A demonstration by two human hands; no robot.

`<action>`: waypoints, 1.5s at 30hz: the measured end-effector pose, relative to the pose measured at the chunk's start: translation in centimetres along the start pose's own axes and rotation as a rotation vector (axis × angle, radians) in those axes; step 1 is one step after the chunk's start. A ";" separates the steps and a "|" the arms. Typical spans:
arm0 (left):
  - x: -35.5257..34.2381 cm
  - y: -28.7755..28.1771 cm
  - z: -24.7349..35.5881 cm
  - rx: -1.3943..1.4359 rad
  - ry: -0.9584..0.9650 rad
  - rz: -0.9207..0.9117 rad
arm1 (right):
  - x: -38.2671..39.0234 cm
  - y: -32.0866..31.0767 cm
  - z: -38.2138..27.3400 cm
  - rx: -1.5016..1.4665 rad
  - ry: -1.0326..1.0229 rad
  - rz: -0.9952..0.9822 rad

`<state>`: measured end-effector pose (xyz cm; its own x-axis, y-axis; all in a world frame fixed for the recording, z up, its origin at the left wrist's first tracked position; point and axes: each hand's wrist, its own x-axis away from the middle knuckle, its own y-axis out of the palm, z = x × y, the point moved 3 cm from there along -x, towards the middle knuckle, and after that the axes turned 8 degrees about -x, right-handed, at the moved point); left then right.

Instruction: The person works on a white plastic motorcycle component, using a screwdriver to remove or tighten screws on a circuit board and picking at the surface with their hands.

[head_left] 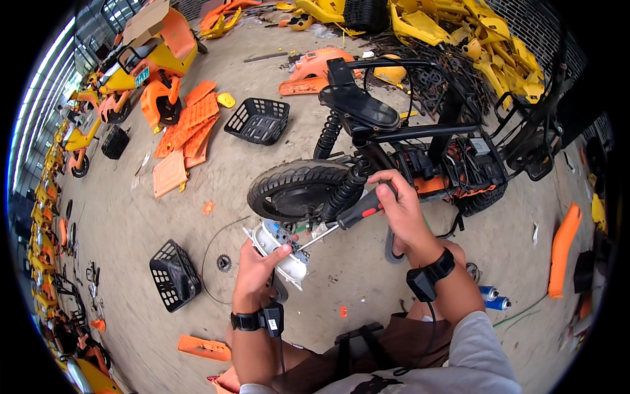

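Concrete floor strewn with orange panels and three black baskets beside a stripped scooter. Left hand is closed around a white lamp unit, held low before the wheel; right hand grips one red-black screwdriver, its tip at the unit. Two spray cans lie right.

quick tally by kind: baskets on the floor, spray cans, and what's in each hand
black baskets on the floor: 3
spray cans: 2
screwdriver, in right hand: 1
white lamp unit, in left hand: 1
total: 7
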<state>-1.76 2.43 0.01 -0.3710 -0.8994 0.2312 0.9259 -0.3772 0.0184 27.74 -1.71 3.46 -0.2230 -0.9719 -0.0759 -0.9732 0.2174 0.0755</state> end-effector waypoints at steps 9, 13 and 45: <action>0.1 0.2 0.4 0.020 -0.004 -0.003 | 0.0 0.3 -0.4 -0.076 -0.175 -0.035; 0.0 0.0 -0.2 0.005 -0.018 0.017 | 0.1 0.5 -0.3 -0.191 -0.091 -0.067; -0.1 0.7 -0.6 0.069 -0.055 -0.041 | 0.5 0.5 -0.6 -0.196 -0.317 -0.072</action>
<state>-1.09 2.10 -0.56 -0.4057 -0.8696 0.2816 0.9136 -0.3952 0.0957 27.19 -2.12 4.02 -0.1907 -0.9010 -0.3897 -0.9645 0.0982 0.2450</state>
